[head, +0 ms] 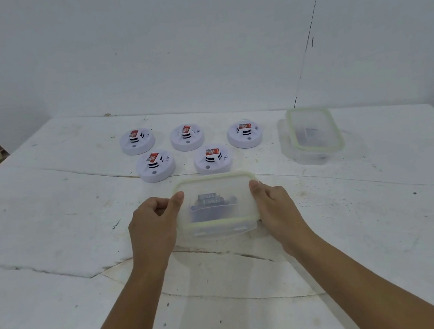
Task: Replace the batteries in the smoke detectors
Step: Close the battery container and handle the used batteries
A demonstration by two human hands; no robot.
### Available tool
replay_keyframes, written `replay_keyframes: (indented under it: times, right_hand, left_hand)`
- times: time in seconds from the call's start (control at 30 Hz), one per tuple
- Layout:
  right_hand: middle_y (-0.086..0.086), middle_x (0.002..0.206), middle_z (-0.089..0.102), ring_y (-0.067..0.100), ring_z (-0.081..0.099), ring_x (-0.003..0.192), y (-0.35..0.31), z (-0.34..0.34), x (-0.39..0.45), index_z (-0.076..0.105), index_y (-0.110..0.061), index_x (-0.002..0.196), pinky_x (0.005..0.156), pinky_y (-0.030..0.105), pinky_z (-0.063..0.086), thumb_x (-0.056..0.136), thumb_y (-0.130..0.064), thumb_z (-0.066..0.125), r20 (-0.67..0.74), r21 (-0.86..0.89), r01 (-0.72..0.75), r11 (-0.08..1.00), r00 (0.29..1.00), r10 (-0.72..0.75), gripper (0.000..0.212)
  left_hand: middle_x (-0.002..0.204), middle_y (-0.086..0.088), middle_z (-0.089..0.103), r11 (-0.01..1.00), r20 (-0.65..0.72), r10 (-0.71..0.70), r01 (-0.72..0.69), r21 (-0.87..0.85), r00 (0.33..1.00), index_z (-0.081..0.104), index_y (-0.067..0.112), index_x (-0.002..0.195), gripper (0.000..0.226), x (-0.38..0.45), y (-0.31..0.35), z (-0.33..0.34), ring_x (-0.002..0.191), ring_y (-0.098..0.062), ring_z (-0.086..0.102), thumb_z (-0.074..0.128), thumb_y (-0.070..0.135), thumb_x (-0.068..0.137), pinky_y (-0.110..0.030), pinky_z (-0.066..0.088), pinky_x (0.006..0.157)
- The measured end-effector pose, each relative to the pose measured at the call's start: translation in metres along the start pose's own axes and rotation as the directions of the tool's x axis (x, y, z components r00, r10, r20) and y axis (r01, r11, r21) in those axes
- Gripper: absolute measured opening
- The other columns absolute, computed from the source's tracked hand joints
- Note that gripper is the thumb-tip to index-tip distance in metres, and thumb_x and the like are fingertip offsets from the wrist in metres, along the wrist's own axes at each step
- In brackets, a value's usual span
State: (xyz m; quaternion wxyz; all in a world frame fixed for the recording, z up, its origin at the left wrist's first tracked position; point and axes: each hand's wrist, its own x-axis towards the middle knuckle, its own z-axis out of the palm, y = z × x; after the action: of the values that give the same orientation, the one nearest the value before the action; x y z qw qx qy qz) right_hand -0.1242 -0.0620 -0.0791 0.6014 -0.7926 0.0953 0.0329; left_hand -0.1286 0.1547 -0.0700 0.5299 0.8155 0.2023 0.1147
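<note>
One white surface (pixel 52 212) carries everything. Nearest the person, a lidded box (pixel 216 205) holding dark batteries is gripped at its sides by the left hand (pixel 153 221) and the right hand (pixel 275 206). Five smoke detectors (pixel 187 137) lie just beyond. Risk: a lid released abruptly could scatter batteries.

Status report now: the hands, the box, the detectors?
Left hand and right hand grip near container by its sides, lid on. Five smoke detectors untouched behind it. Second container far right. Nothing blocking.
</note>
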Motion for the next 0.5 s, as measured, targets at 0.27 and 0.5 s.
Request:
replay_keyframes:
  times: [0.27, 0.5]
  right_hand:
    - [0.007, 0.080, 0.049, 0.015, 0.045, 0.064, 0.010, -0.005, -0.002, 0.051, -0.012, 0.065, 0.060, 0.028, 0.035, 0.104, -0.059, 0.042, 0.023, -0.201, 0.034, 0.979, 0.999, -0.031, 0.062]
    - [0.011, 0.076, 0.040, 0.023, 0.037, 0.062, 0.007, -0.006, 0.001, 0.040, 0.009, 0.072, 0.059, 0.034, 0.031, 0.104, -0.053, 0.048, 0.060, -0.097, -0.013, 0.995, 0.998, 0.018, 0.070]
  left_hand:
    - [0.081, 0.006, 0.068, 1.000, -0.027, 0.018, -0.018, 0.013, 0.999, 0.072, 0.014, 0.091, 0.035, -0.002, -0.001, 0.004, 0.075, -0.008, 0.060, 0.070, 0.050, 0.093, -0.022, 0.041, 0.064]
    - [0.078, 0.005, 0.067, 1.000, 0.018, 0.017, -0.017, 0.020, 1.000, 0.071, 0.014, 0.088, 0.037, 0.001, 0.001, 0.000, 0.073, -0.010, 0.059, 0.070, 0.050, 0.093, -0.024, 0.041, 0.063]
